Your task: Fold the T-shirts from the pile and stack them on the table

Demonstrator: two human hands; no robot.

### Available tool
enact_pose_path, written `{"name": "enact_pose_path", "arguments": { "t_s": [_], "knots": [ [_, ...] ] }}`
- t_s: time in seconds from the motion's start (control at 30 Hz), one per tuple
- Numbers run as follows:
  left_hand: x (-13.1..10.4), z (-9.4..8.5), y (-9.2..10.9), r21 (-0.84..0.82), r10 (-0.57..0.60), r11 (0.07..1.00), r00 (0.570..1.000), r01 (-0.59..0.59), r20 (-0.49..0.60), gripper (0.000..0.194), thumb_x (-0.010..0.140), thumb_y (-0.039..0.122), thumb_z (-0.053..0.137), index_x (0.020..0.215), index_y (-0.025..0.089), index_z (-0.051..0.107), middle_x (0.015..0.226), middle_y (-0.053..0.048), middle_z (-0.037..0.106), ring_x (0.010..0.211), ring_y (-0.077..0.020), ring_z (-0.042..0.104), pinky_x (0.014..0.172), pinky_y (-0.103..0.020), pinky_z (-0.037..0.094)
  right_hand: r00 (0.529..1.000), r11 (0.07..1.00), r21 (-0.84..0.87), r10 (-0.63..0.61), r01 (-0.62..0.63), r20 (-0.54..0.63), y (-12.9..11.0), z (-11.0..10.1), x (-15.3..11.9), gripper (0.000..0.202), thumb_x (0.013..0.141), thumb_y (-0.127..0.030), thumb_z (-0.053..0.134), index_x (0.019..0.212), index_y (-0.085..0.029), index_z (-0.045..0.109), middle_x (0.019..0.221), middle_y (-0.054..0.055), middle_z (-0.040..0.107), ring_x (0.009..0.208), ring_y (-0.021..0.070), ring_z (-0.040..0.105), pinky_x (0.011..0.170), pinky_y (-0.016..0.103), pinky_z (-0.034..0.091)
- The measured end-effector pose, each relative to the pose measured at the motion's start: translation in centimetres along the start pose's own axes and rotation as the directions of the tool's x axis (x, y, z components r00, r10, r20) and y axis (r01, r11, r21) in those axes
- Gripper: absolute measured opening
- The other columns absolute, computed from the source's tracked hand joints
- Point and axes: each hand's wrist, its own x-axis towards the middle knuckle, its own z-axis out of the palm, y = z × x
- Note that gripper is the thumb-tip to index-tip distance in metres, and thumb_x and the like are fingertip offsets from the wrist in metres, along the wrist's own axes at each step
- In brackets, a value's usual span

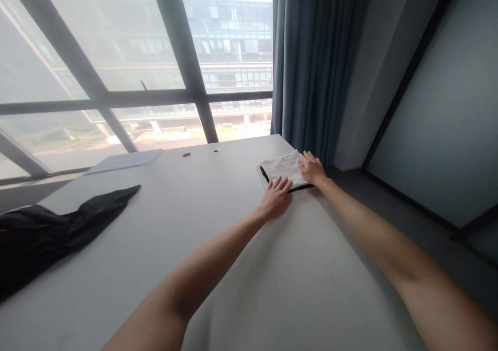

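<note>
A folded white cloth [280,166] with black edging lies near the far right corner of the white table [187,206]. On its near edge rests my left hand [277,197], palm down with the fingers spread. My right hand [311,168] lies over the cloth's right side, fingers stretched out and slightly apart. Neither hand is closed around anything. The black edging shows at the cloth's left side and between my two hands.
A crumpled black garment [66,232] lies on the table's left part. Behind it is a flat pale sheet [124,160]. Two small round fittings [187,154] sit near the far edge. Windows and a blue curtain [311,60] stand beyond the table.
</note>
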Motion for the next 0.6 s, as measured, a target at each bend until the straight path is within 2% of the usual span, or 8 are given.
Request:
{"name": "enact_pose_path", "arguments": {
  "t_s": [0.17, 0.23, 0.33, 0.37, 0.4, 0.47, 0.53, 0.6],
  "knots": [
    [-1.2, 0.8, 0.3, -0.055, -0.015, 0.998, 0.997, 0.011, -0.075, 0.051, 0.103, 0.035, 0.045, 0.153, 0.022, 0.043, 0.162, -0.01, 0.039, 0.153, -0.03, 0.025, 0.124, -0.053, 0.022, 1.0, 1.0, -0.006, -0.008, 0.008, 0.015, -2.3, 1.9, 5.4, 0.061, 0.104, -0.038, 0.031, 0.159, -0.013, 0.031, 0.169, 0.014, 0.019, 0.156, 0.0277, 0.014, 0.123, 0.057, 0.014],
    [-1.4, 0.9, 0.3, -0.061, -0.008, 0.998, 0.997, 0.003, -0.079, 0.052, 0.103, 0.037, 0.045, 0.153, 0.022, 0.043, 0.161, -0.01, 0.039, 0.153, -0.03, 0.025, 0.124, -0.053, 0.021, 0.994, 0.998, -0.005, 0.056, -0.056, 0.097, -2.0, 3.1, 6.7, 0.062, 0.104, -0.041, 0.03, 0.16, -0.014, 0.031, 0.169, 0.015, 0.018, 0.156, 0.0284, 0.014, 0.122, 0.058, 0.012],
    [-1.4, 1.0, 0.2, -0.073, -0.01, 0.997, 0.997, 0.004, -0.082, 0.052, 0.103, 0.038, 0.045, 0.153, 0.022, 0.043, 0.162, -0.009, 0.039, 0.154, -0.0296, 0.025, 0.125, -0.052, 0.02, 0.945, 0.988, -0.008, 0.151, -0.155, 0.291, -0.8, 4.4, 7.6, 0.065, 0.104, -0.048, 0.031, 0.157, -0.012, 0.036, 0.167, 0.02, 0.023, 0.154, 0.0317, 0.019, 0.121, 0.061, 0.015],
    [-1.4, 1.0, 0.3, -0.08, -0.013, 0.997, 0.997, 0.007, -0.079, 0.052, 0.103, 0.038, 0.045, 0.153, 0.022, 0.043, 0.162, -0.009, 0.039, 0.154, -0.0295, 0.025, 0.125, -0.052, 0.019, 0.936, 0.985, -0.015, 0.166, -0.17, 0.31, -0.5, 4.7, 7.6, 0.066, 0.104, -0.049, 0.031, 0.157, -0.011, 0.037, 0.167, 0.021, 0.024, 0.154, 0.0328, 0.019, 0.12, 0.062, 0.015],
    [-1.3, 1.0, 0.3, -0.087, -0.017, 0.996, 0.997, 0.011, -0.075, 0.052, 0.103, 0.038, 0.045, 0.153, 0.022, 0.043, 0.162, -0.009, 0.039, 0.154, -0.0293, 0.025, 0.125, -0.051, 0.019, 0.943, 0.985, -0.025, 0.172, -0.172, 0.284, -0.5, 4.9, 7.5, 0.066, 0.104, -0.049, 0.031, 0.156, -0.01, 0.037, 0.166, 0.021, 0.024, 0.154, 0.0336, 0.019, 0.12, 0.064, 0.015],
    [-1.2, 1.0, 0.4, -0.103, -0.024, 0.995, 0.997, 0.016, -0.069, 0.052, 0.103, 0.039, 0.045, 0.153, 0.023, 0.044, 0.162, -0.008, 0.039, 0.154, -0.029, 0.024, 0.126, -0.051, 0.018, 0.981, 0.989, -0.04, 0.144, -0.14, 0.127, -1.2, 5.0, 7.2, 0.064, 0.104, -0.045, 0.028, 0.157, -0.009, 0.036, 0.167, 0.021, 0.023, 0.154, 0.0335, 0.015, 0.119, 0.065, 0.012],
    [-1.1, 0.8, 0.5, -0.124, -0.024, 0.992, 0.997, 0.015, -0.074, 0.051, 0.103, 0.038, 0.047, 0.152, 0.022, 0.045, 0.161, -0.008, 0.04, 0.153, -0.0294, 0.025, 0.125, -0.051, 0.018, 0.999, 0.999, -0.031, 0.024, -0.024, -0.021, -3.0, 5.1, 6.8, 0.061, 0.105, -0.04, 0.027, 0.157, -0.01, 0.034, 0.168, 0.019, 0.022, 0.155, 0.0316, 0.013, 0.121, 0.063, 0.011],
    [-1.1, 0.5, 0.5, -0.159, -0.031, 0.987, 0.993, 0.012, -0.114, 0.049, 0.102, 0.035, 0.049, 0.149, 0.022, 0.049, 0.16, -0.008, 0.042, 0.152, -0.0287, 0.028, 0.125, -0.051, 0.02, 0.99, 0.991, 0.013, -0.137, 0.137, 0.016, -5.4, 5.2, 6.4, 0.059, 0.105, -0.038, 0.026, 0.159, -0.013, 0.032, 0.169, 0.016, 0.02, 0.155, 0.0297, 0.014, 0.122, 0.059, 0.013]
  ]
}}
